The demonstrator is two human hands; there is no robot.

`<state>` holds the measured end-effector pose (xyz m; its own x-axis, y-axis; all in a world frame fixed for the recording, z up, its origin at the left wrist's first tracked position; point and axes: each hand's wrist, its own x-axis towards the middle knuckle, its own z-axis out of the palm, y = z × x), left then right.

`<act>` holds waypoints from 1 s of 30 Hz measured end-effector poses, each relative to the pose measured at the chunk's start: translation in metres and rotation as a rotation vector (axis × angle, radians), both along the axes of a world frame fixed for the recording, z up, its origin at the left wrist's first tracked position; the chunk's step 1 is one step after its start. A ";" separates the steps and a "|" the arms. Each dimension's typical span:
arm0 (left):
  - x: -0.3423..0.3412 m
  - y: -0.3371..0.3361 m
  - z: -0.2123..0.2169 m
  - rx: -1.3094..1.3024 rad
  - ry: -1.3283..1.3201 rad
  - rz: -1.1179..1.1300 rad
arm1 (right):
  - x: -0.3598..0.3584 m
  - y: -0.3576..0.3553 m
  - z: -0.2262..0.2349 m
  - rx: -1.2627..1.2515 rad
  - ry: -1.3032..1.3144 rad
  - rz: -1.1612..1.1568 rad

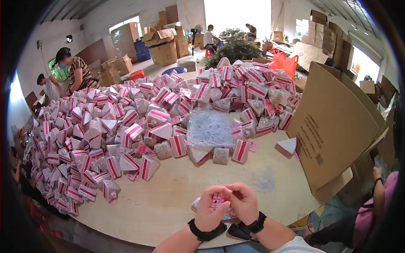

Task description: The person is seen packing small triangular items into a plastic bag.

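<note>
From the head view, most of the small pink-and-white packet [217, 201] is hidden behind my knuckles, so I can't tell its long axis or which way it points. My left hand [210, 211] and right hand [243, 203] meet thumbs-up over the wooden table [168, 198], fingers curled tight around the packet, pinched between both sets of fingertips. Beyond the fingers lies a heap of packets [139, 122].

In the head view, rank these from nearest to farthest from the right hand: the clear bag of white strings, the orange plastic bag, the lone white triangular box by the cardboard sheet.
Measured from the right hand:
1. Lone white triangular box, on the table, ahead and to the right, beside the cardboard sheet.
2. Clear bag of white strings, ahead and slightly left, at the pile's front edge.
3. Orange plastic bag, far back right, beyond the pile.
</note>
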<state>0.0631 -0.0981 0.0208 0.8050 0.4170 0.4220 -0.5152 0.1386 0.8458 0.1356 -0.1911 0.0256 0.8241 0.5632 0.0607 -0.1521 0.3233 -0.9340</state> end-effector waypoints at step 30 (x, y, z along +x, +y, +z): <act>-0.002 0.016 0.004 -0.298 -0.009 -0.115 | 0.006 -0.004 0.006 -0.173 -0.958 0.122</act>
